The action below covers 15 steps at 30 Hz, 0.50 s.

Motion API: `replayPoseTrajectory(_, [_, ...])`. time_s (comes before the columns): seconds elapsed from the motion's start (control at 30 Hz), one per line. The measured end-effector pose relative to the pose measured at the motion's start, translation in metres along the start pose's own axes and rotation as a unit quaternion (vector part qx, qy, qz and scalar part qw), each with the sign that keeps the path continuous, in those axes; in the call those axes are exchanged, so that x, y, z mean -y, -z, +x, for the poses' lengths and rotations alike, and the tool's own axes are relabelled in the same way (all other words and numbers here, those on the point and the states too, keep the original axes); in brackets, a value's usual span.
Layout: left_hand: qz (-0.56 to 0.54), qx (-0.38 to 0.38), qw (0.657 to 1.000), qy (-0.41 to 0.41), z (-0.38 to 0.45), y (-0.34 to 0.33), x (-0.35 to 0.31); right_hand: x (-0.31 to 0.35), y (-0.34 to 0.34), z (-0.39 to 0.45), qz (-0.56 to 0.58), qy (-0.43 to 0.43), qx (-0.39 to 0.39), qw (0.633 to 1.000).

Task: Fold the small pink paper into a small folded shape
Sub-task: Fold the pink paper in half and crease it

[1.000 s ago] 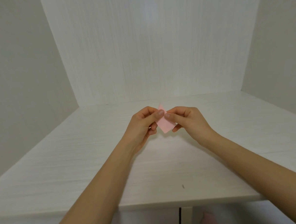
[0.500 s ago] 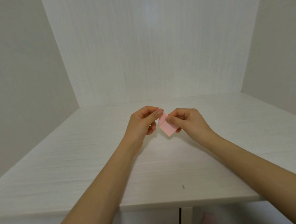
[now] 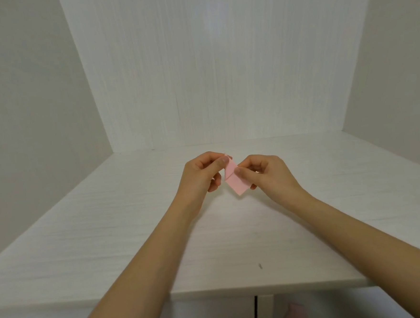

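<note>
The pink paper (image 3: 235, 179) is up in the air between your two hands, clear of the tabletop (image 3: 110, 240), a narrow folded strip slanting from its upper end near your left fingertips down to a free lower corner that hangs just below your right fingers. A crease runs across it about a third of the way down, at the level of your right thumb tip.

Your left hand (image 3: 201, 174) pinches the upper end: the thumb lies across the near face of the paper, the forefinger curls over behind it, and the other fingers are tucked in loosely below, not touching the strip as far as you can see. Your right hand (image 3: 267, 174) pinches the paper's right edge at the crease, thumb on the near face and curled fingers behind; one fingertip shows past the strip's lower right side. The two thumbs sit close together, not touching.

Both forearms reach in from the near edge of the tabletop. Near that edge, well below your right wrist, a small dark mark (image 3: 260, 266) lies on the white surface. Pale walls (image 3: 210, 72) close in the space behind and to both sides of your hands.
</note>
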<state>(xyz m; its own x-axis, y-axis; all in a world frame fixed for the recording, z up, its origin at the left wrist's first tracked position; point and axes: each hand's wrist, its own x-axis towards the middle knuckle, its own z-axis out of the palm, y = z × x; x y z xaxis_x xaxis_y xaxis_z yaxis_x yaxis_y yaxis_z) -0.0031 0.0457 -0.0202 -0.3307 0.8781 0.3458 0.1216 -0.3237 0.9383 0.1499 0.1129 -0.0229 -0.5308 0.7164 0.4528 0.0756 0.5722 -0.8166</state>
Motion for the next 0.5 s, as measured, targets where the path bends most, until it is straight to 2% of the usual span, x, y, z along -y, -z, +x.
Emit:
replayPoseTrajectory(0.23, [0.017,-0.011,0.999,-0.026,0.0,-0.0019,0.0006,-0.0032,-0.0023,0.0003,-0.076,0.017,-0.005,0.997])
replayPoseTrajectory(0.5, [-0.011,-0.015,0.999,-0.031,0.0008,-0.0006,0.0004,-0.0062,-0.0018,0.0015,-0.072,0.021,-0.003,0.997])
